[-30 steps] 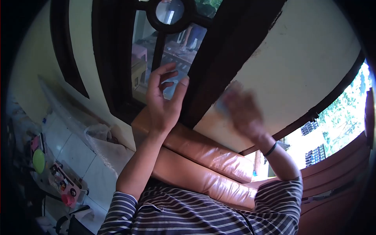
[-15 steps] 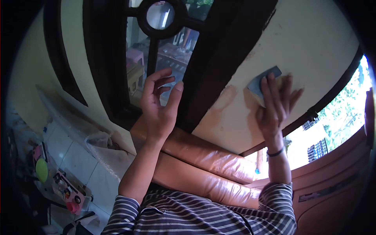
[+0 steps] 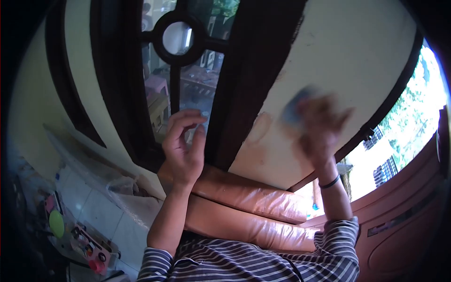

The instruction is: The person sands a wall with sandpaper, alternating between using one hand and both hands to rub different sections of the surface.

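Note:
My right hand, blurred by motion, holds a blue-grey sheet of sandpaper flat against the cream wall. Its fingers lie over the sheet, which shows past the fingertips on the left. Brownish patches mark the wall below and left of the hand. My left hand is raised in front of the dark wooden window frame, empty, its fingers loosely curled and apart from the thumb.
Brown plastic-wrapped cushions lie between my body and the wall. A brown carved panel stands at the right, below a bright opening. Toys and a green round thing are on the tiled floor at lower left.
My right hand has moved left and slightly down across the wall with the sandpaper. My left hand sits lower in view, still empty, and the whole view has shifted a little.

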`<state>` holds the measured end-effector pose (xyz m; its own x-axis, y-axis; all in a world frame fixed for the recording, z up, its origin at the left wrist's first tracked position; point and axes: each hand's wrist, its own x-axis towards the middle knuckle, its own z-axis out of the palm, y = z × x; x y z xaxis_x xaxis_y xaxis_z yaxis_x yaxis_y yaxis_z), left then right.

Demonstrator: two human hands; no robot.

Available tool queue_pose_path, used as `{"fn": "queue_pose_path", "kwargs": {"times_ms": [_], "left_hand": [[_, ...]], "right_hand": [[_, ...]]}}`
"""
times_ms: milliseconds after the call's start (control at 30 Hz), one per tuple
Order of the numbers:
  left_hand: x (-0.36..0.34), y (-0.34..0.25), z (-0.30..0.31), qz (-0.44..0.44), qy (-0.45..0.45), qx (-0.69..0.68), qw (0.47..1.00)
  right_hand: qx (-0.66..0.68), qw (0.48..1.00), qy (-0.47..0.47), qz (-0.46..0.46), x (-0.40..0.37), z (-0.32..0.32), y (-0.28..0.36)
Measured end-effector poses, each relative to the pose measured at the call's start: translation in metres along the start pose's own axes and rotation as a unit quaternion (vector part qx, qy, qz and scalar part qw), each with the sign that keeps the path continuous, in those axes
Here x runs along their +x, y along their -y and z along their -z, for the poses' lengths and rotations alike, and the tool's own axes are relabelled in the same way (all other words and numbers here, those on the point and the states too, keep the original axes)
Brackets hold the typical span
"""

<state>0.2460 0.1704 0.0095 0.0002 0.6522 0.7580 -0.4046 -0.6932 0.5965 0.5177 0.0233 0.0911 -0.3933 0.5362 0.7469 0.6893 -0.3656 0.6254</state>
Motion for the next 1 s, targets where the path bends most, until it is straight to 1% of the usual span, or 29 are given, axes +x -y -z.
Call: {"fn": "queue_pose_path", "kwargs": {"times_ms": [33,100,167,200,233,300,367,433,467,533,600,633,667,733,767,800,833,867,933,967,1000], "left_hand": [[-0.001,-0.001,-0.002,0.012,-0.015,-0.004,1.0],[-0.001,0.001,-0.002,-0.015,0.007,0.016,1.0],[-0.002,0.003,-0.001,-0.032,0.022,0.03,0.999],[-0.002,0.003,0.0,-0.035,0.028,0.032,0.999],[0.0,0.003,-0.001,-0.038,0.035,0.034,0.998],[0.001,0.006,-0.005,-0.018,0.033,0.01,0.999],[0.003,0.005,-0.013,0.0,0.034,-0.003,0.999],[0.003,0.004,-0.021,-0.013,0.054,0.004,0.998],[0.003,0.003,-0.023,-0.021,0.064,0.008,0.998],[0.004,-0.001,-0.025,-0.005,0.064,-0.001,0.998],[0.01,-0.002,-0.028,0.0,0.061,-0.012,0.998],[0.011,-0.001,-0.03,0.0,0.054,-0.019,0.998],[0.009,-0.001,-0.032,0.004,0.045,-0.025,0.999],[0.007,-0.004,-0.032,-0.018,0.069,0.002,0.997],[0.008,-0.005,-0.031,-0.032,0.081,0.016,0.996],[0.008,-0.006,-0.029,-0.039,0.081,0.019,0.996],[0.008,-0.006,-0.026,-0.047,0.079,0.021,0.996],[0.008,-0.007,-0.024,-0.054,0.079,0.024,0.995],[0.009,-0.01,-0.025,-0.02,0.055,-0.001,0.998],[0.007,-0.012,-0.025,0.001,0.043,-0.014,0.999],[0.005,-0.015,-0.025,-0.001,0.043,-0.007,0.999]], "right_hand": [[0.027,0.999,0.028,-0.021,-0.005,0.002,0.001],[0.083,0.992,0.078,-0.061,-0.021,-0.002,0.019],[0.189,0.962,0.195,0.006,-0.053,-0.013,0.056],[0.285,0.949,0.107,0.083,-0.052,-0.006,0.061],[0.22,0.971,0.057,0.071,-0.04,-0.005,0.05],[0.095,0.995,-0.014,-0.037,-0.006,0.01,0.005],[0.048,0.985,-0.064,-0.151,0.02,0.024,-0.018],[0.068,0.973,-0.121,-0.185,0.023,0.013,-0.009],[0.147,0.983,-0.018,-0.112,0.007,-0.002,0.013],[0.192,0.979,0.007,0.07,0.011,0.008,0.026],[0.072,0.996,-0.017,-0.046,0.04,0.016,-0.008],[0.044,0.99,-0.067,-0.115,0.059,0.033,-0.034],[0.059,0.988,-0.081,-0.12,0.065,0.033,-0.042],[0.091,0.981,-0.111,-0.131,0.074,0.032,-0.043],[0.177,0.979,-0.064,-0.077,0.062,0.018,-0.024],[0.261,0.965,-0.015,-0.019,0.046,0.006,0.0],[0.268,0.961,0.019,0.066,0.04,0.011,0.01],[0.216,0.975,-0.019,0.054,0.045,0.01,0.002],[0.111,0.99,-0.089,0.025,0.066,0.016,-0.029],[0.085,0.991,-0.089,-0.051,0.082,0.034,-0.045],[0.113,0.974,-0.169,-0.097,0.091,0.045,-0.055]]}}
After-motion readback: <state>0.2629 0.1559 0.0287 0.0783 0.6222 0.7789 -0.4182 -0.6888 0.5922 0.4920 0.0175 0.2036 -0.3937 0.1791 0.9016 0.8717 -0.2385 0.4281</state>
